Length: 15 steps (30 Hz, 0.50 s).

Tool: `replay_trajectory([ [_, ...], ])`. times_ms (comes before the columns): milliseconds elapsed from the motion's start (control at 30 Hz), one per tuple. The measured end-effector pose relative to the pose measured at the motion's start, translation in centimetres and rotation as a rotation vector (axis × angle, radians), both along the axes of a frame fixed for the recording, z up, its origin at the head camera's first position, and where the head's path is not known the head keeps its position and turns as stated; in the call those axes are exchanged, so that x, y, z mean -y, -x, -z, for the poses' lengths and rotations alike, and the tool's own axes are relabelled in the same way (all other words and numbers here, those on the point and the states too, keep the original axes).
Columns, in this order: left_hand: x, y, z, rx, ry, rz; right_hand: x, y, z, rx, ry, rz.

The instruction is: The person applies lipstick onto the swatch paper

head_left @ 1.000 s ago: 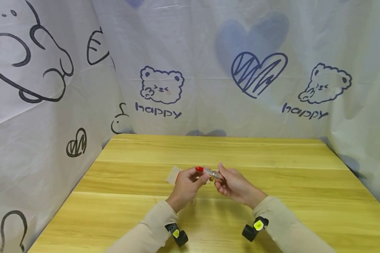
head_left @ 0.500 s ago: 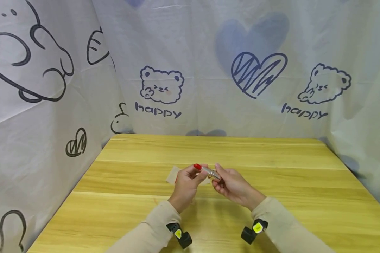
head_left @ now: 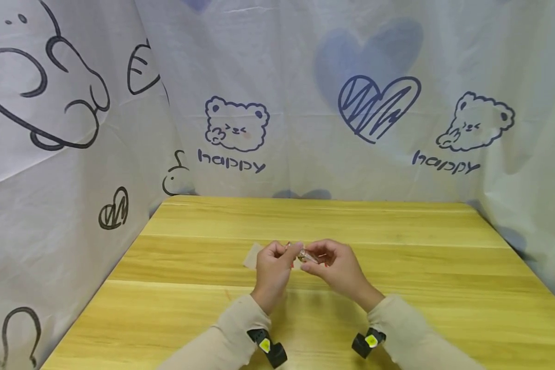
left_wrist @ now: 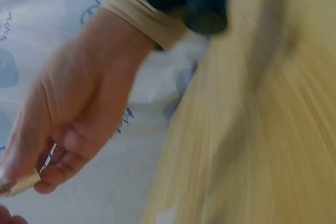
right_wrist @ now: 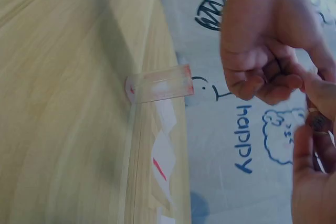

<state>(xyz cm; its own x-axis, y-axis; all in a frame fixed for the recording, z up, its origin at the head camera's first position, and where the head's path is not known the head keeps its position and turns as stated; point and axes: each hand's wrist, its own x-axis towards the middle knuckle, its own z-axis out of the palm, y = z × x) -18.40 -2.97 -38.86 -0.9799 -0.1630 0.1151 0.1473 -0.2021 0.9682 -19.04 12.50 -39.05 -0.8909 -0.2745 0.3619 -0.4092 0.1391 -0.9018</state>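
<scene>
In the head view a lipstick [head_left: 309,256] in a slim metallic tube is held between both hands; its red tip is mostly hidden by the fingers. My left hand [head_left: 274,275] pinches its left end between thumb and fingers. From the other side my right hand [head_left: 344,270] grips the lower part of the tube. The left wrist view shows the right hand [left_wrist: 79,98] with a pale gold part of the lipstick [left_wrist: 25,183] at its fingertips. In the right wrist view the left hand [right_wrist: 262,40] and right hand [right_wrist: 317,182] meet around the tube.
A beige paper piece [head_left: 251,256] lies on the wooden table [head_left: 189,318] behind the left hand. The right wrist view shows a clear container [right_wrist: 160,85] with a reddish edge, beside white paper [right_wrist: 164,156] bearing a red stroke. A printed cloth [head_left: 300,113] encloses the table.
My right hand has turned, its thumb moving from above the lipstick to below it. The red tip, plainly visible before, is now mostly covered. My left hand stays nearly in place.
</scene>
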Motion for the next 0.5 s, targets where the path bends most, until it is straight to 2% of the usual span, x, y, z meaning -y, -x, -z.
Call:
replay_trajectory([
  [100,-0.2,-0.1,-0.4,0.044,-0.003,-0.014,0.2,-0.2,0.1,-0.175,-0.059,0.086],
  [200,-0.1,-0.2,-0.6,0.050,0.046,0.031,0.1,-0.2,0.1,-0.226,-0.064,0.118],
  [267,0.4,-0.2,-0.6,0.042,0.112,0.091,-0.1,-0.2,0.1,-0.213,-0.066,0.117],
  [400,1.7,-0.2,-0.3,0.004,0.269,0.226,-0.7,-0.3,-0.1,-0.123,-0.074,0.088],
  [500,2.7,0.0,0.1,-0.011,0.325,0.293,-1.3,-0.2,0.0,-0.043,-0.077,0.069],
])
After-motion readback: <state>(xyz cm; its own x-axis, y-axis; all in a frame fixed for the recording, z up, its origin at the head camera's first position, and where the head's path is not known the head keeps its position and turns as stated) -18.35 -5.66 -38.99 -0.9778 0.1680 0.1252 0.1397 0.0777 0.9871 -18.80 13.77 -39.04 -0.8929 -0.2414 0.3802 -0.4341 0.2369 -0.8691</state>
